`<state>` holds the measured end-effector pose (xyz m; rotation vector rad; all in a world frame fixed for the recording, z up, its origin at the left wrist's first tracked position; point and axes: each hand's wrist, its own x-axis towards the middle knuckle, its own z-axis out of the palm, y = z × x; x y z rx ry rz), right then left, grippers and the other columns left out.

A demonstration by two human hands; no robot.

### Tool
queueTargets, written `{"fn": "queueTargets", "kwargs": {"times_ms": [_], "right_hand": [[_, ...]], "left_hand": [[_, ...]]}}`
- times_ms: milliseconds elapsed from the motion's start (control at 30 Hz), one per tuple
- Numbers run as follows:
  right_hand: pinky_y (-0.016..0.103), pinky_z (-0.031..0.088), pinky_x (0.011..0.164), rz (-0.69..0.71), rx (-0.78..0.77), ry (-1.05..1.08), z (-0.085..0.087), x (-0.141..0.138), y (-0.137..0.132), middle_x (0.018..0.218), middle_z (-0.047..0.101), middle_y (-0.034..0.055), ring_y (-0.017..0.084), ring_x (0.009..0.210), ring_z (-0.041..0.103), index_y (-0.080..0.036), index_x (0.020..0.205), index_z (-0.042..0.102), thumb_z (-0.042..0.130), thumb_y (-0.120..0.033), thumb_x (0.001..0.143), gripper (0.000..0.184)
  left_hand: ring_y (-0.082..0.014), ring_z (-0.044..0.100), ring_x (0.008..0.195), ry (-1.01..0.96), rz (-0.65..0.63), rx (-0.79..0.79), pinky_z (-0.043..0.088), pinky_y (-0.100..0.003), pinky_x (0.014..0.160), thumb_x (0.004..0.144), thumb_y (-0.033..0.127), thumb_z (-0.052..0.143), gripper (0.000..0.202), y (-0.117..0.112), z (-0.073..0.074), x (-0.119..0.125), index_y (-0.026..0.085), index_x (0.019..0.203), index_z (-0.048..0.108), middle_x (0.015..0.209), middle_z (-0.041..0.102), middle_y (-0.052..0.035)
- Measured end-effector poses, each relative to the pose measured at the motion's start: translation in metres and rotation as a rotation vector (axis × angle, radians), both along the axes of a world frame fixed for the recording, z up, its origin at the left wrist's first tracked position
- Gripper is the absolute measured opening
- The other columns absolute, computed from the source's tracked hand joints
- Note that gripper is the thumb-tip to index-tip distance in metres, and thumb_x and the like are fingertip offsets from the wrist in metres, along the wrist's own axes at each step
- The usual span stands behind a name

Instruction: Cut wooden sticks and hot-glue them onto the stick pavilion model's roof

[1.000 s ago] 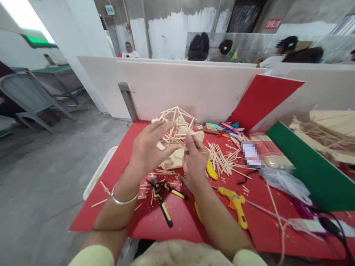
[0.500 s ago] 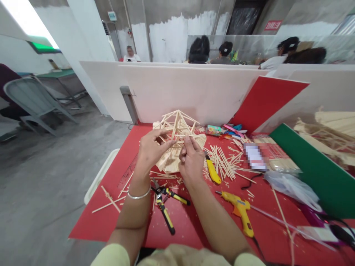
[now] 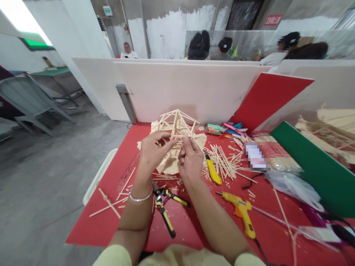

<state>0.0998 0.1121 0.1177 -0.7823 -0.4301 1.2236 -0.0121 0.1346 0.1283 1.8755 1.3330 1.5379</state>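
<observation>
Note the peaked stick frame [image 3: 175, 125] near the far edge of the red tabletop [image 3: 94, 231], just beyond both hands. See the pale slatted piece [image 3: 170, 166] spread low around it; cannot tell whether joined. Record the right hand [image 3: 191, 160] as pinched, thumb against fingers, apparently closed on a thin stick [image 3: 180, 136] lying crosswise at the frame's near side. Record the left hand [image 3: 152, 149] as half-curled, thumb and fingertips close to the other end; cannot tell whether gripping or merely guiding. Read the facing hands as probably steadying the stick level from both ends.

Find loose sticks [image 3: 222, 162] heaped right of the frame, likely for easy reach. Find the yellow cutter [image 3: 213, 171] beside the heap, and the hand shears [image 3: 165, 218] between the forearms, handles spread toward the body, presumably for quick pick-up. See the glue gun [image 3: 240, 208] farther right, lying flat, seemingly parked clear of the right forearm.
</observation>
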Motion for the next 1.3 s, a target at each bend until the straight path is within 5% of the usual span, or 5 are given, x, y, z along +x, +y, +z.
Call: {"fn": "queueTargets", "kwargs": {"times_ms": [1300], "right_hand": [[0.02, 0.021, 0.04, -0.06, -0.029, 0.0, -0.0016, -0.0074, 0.0073, 0.049, 0.044, -0.0121, 0.003, 0.041, 0.031, -0.02, 0.081, 0.064, 0.083, -0.043, 0.064, 0.034]], "left_hand": [[-0.0132, 0.061, 0.064, -0.005, 0.0, 0.016, 0.051, -0.027, 0.062, 0.075, 0.035, 0.077, 0.019, -0.0011, -0.0014, 0.0001, 0.019, 0.085, 0.075, 0.087, 0.074, -0.0051]]}}
